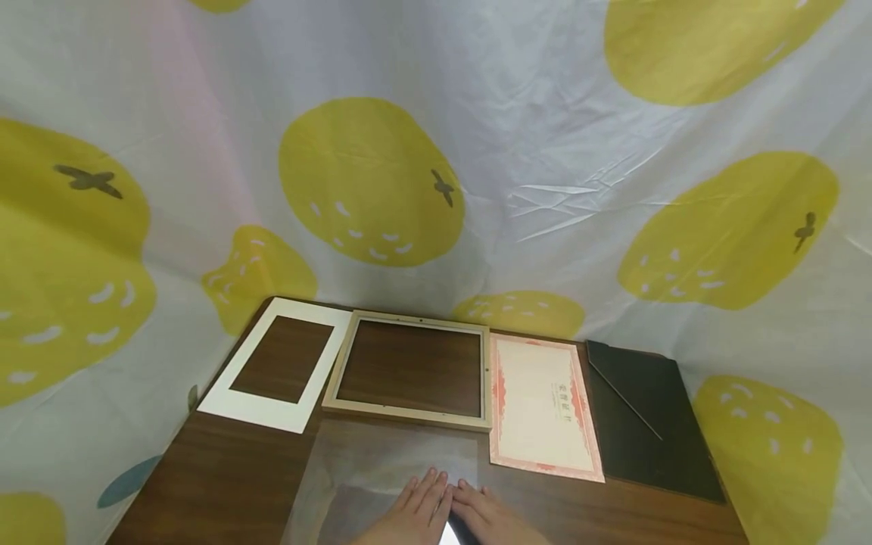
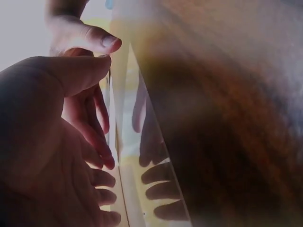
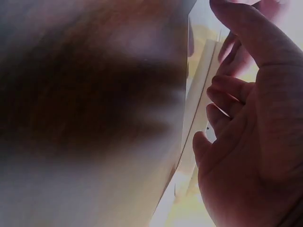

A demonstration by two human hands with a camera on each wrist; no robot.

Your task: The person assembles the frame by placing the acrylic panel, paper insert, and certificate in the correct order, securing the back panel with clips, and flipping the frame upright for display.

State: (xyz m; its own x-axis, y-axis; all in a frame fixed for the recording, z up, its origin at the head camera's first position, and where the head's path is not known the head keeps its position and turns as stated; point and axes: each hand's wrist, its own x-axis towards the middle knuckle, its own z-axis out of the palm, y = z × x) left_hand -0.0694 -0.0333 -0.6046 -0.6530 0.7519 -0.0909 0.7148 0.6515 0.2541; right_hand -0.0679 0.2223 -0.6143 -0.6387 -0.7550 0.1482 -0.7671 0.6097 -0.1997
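Observation:
My left hand (image 1: 417, 509) and right hand (image 1: 487, 516) are side by side at the table's near side, fingertips close together and fingers fairly straight. Under and around them a clear sheet (image 1: 381, 450) lies on the wood. In the left wrist view, the left hand's fingers are mirrored in the sheet's glossy surface (image 2: 156, 189). Thumb and fingers of the right hand (image 3: 265, 123) stand apart in the right wrist view, with no object between them. Just beyond the sheet lies a light wooden frame (image 1: 409, 412), its middle showing bare tabletop.
Left of the frame is a white mat (image 1: 272, 416) with a rectangular cutout. To the right lie a red-bordered certificate (image 1: 531, 401) and a dark backing board (image 1: 654, 378) with a thin rod (image 1: 625, 401) on it. A fruit-patterned curtain (image 1: 504, 151) surrounds the table (image 1: 204, 469).

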